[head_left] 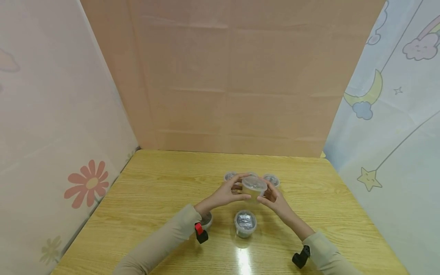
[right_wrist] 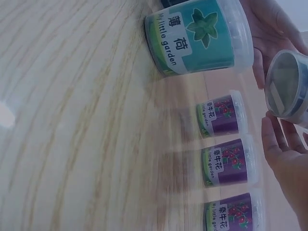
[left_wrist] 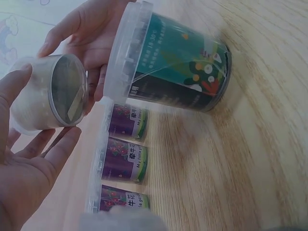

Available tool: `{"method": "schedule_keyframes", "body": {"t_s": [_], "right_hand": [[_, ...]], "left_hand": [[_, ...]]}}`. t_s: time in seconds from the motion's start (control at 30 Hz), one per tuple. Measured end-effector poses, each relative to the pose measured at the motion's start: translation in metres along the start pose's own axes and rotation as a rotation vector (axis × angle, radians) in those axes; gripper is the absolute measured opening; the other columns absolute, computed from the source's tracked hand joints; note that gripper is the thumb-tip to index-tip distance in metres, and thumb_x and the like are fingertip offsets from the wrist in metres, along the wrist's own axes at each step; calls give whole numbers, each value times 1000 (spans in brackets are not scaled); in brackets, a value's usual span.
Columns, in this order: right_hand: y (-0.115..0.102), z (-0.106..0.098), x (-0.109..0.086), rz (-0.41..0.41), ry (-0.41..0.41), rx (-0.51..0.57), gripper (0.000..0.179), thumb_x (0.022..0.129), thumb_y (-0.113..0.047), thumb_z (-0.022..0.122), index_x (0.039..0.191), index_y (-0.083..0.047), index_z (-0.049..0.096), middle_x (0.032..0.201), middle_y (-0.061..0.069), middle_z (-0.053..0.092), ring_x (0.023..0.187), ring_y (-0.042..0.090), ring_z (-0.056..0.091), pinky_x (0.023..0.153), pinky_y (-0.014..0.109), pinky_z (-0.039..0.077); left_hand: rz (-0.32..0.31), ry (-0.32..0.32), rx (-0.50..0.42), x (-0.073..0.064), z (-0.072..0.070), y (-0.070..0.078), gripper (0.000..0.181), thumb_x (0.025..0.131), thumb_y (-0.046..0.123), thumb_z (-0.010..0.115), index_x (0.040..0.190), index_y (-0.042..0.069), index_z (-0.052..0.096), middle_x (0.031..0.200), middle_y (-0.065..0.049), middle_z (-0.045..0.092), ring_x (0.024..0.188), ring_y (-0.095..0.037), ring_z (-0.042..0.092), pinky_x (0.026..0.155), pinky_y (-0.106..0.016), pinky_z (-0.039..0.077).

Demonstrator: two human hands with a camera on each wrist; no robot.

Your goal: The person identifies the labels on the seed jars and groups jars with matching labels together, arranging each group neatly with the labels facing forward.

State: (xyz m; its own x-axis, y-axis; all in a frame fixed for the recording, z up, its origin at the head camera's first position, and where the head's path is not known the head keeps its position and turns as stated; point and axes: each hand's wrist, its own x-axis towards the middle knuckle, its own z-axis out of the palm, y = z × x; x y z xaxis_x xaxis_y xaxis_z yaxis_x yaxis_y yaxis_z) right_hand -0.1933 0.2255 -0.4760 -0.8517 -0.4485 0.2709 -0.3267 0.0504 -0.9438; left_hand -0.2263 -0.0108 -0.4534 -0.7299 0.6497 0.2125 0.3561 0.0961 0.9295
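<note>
Both hands hold one round, lidded plastic tub (head_left: 254, 187) above the table. My left hand (head_left: 227, 193) grips it on the left side, thumb low and fingers around its wall. On the opposite side my right hand (head_left: 276, 200) holds it with curled fingers and thumb. The tub's base (left_wrist: 67, 91) faces the left wrist camera. Below the hands stands a teal-labelled tub (right_wrist: 197, 38) with a clear lid, printed "My little garden" and a green leaf. Behind it, purple-labelled tubs (right_wrist: 228, 161) with red flowers stand in a row.
Another lidded tub (head_left: 206, 219) stands to the left, partly covered by my left wrist. The wooden table (head_left: 165, 172) ends at a tan backing sheet (head_left: 227, 114). Patterned sheets flank the table on the left (head_left: 41, 114) and right (head_left: 395, 152).
</note>
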Motion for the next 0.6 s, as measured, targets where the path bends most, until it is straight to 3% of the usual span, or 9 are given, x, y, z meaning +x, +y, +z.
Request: {"method": "schedule_keyframes", "body": {"t_s": [0.23,0.37,0.6], "right_hand": [[-1,-3,-1,-9,-51,14,63,95,-5,50,148,-7,15,138,-2,41,117,7,50,89,24,48],[-2,-3,-1,-30,-73,19,63,95,-4,48,148,-3,14,136,-5,44,115,10,51,87,25,49],[-3,0,1,-12,-57,-1,63,96,-6,47,149,-7,14,146,23,27,123,1,43,95,18,41]], "left_hand": [[20,-71,-53,0,-3,-4,73,86,26,66,145,35,24,137,-2,44,116,-21,53,83,-30,52],[0,-67,-42,0,-3,-5,75,85,29,67,145,37,23,136,2,45,113,-16,55,83,-29,52],[-18,-9,-84,-2,-2,-5,71,83,30,70,142,36,30,132,-3,45,110,-18,57,82,-31,53]]}}
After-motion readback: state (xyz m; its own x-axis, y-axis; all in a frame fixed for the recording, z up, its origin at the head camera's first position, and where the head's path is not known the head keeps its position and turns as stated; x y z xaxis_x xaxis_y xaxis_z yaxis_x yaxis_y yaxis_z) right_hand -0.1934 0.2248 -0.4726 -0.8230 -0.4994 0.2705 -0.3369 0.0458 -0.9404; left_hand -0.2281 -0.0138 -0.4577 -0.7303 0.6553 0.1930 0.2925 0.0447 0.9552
